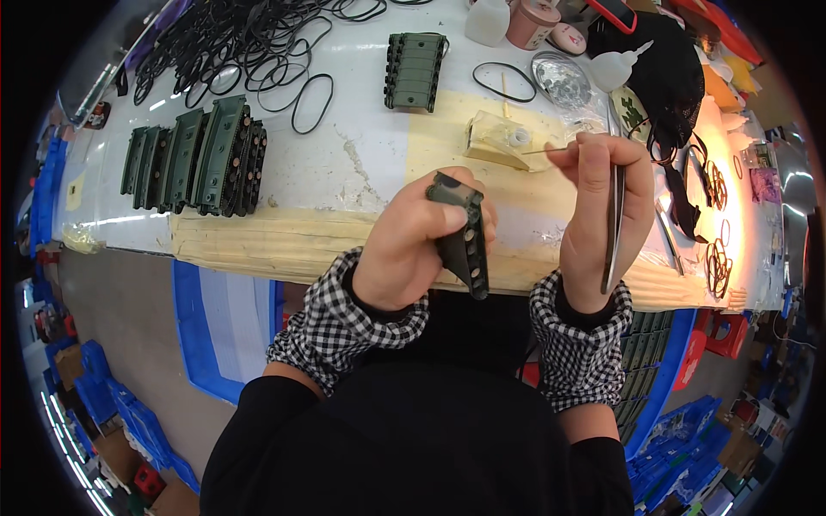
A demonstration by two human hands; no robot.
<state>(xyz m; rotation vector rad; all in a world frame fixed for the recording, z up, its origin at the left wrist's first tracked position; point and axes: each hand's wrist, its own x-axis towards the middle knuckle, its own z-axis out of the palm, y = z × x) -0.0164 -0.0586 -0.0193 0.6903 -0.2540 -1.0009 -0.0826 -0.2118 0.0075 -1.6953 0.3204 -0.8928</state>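
Note:
My left hand (409,232) grips a dark green toy tank chassis (465,241) above the table's near edge. It is tilted, with small copper-coloured dots along its wheeled side. My right hand (607,206) is closed around metal tweezers (614,228) lying along the palm. Between its thumb and forefinger is a thin needle-like rod (545,151), pointing left over a small block wrapped in yellowish tape (499,142). A white round piece (519,136) sits on that block. Behind my left hand, another green tank chassis (415,73) rests on the table.
Several green chassis (202,159) stand in a row at left. Black rubber loops (249,43) lie heaped behind them. At the back right are a clear dish of small metal parts (559,77), a white nozzle bottle (615,67) and black mesh cloth (667,77). Blue crates (194,344) flank me below.

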